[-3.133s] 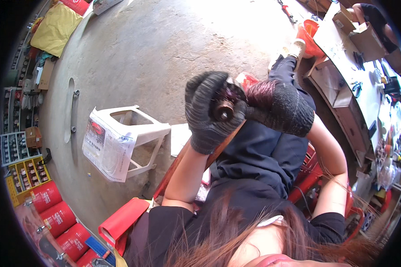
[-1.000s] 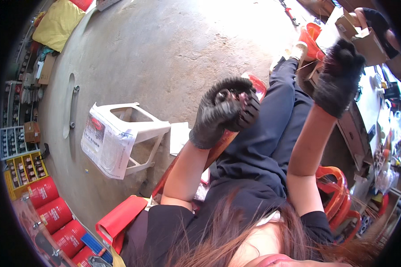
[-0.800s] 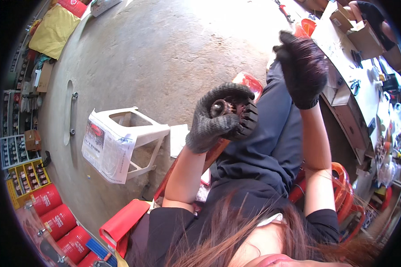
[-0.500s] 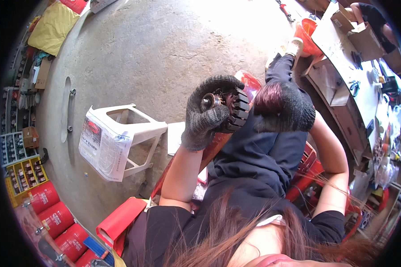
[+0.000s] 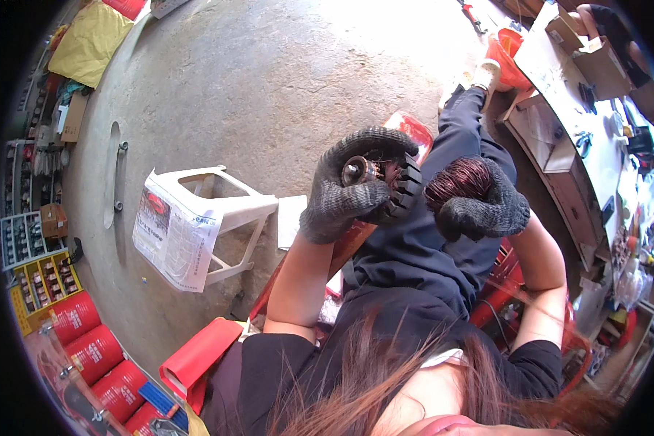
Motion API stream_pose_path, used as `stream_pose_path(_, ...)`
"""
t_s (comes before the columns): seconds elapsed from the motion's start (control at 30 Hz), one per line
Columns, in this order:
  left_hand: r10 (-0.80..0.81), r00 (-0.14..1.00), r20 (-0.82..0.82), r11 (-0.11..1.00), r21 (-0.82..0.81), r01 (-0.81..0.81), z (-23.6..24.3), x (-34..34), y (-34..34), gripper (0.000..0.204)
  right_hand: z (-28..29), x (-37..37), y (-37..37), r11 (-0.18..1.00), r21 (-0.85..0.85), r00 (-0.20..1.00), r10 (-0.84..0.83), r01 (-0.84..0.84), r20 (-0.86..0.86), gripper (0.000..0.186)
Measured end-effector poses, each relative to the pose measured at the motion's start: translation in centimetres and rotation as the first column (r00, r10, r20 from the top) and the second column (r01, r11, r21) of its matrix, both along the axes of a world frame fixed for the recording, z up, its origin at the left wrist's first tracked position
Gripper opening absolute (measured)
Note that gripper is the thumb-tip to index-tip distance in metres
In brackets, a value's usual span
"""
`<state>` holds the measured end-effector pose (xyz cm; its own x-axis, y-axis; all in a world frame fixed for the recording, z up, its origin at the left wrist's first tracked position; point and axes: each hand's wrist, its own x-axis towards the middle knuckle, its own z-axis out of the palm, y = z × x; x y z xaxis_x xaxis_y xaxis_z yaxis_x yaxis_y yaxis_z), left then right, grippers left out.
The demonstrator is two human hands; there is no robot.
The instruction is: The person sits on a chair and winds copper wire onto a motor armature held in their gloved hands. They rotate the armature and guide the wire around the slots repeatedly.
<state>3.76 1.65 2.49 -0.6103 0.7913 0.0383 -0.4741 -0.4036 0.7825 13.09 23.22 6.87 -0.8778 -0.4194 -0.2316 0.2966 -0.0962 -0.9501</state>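
Note:
My left hand, in a dark grey knit glove, is closed around a motor armature. The armature has a black slotted core, and its round shaft end points left between thumb and fingers. Some copper-coloured winding shows inside the curl of the fingers. To the right, my gloved right hand grips a bundle of reddish-brown copper wire. Both hands are raised above my lap, and the wire bundle is apart from the armature. My palms hide the backs of both things.
A white plastic stool with newspaper draped over it stands on the left. Red cylinders and a yellow parts tray line the lower left. At right is a cluttered workbench, with an orange bucket beside it and another person's arm beyond.
My right hand has turned and come slightly nearer, so the wire bundle shows more fully. My left hand with the armature has shifted slightly right.

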Motion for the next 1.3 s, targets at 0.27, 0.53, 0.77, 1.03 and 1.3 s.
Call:
stream_pose_path(0.27,-0.006,1.0,0.022,0.999,0.035,0.006,-0.4,0.6,0.8,0.064,-0.7,1.5,-0.6,0.982,-0.046,0.979,-0.188,0.185,-0.075,0.038)
stream_pose_path(0.53,-0.056,0.998,-0.043,0.998,-0.039,0.054,-0.5,0.2,0.1,0.059,0.5,1.3,0.8,0.971,-0.026,0.971,-0.236,0.237,0.023,0.044)
stream_pose_path(0.77,0.158,0.412,-0.898,0.911,-0.028,-0.411,0.1,-0.3,1.7,0.047,0.8,2.4,0.8,0.964,0.04,0.961,-0.266,0.264,0.078,0.031)
stream_pose_path(1.03,0.211,0.977,0.019,0.977,0.012,-0.211,-0.4,0.5,1.1,0.04,0.7,4.8,0.6,0.881,-0.265,0.915,-0.404,0.392,0.008,0.034)
stream_pose_path(1.3,0.515,0.84,0.172,0.856,-0.046,-0.516,-3.2,-0.9,0.1,0.036,-1.1,4.0,0.9,0.947,0.227,0.813,-0.058,0.229,-0.58,0.042)
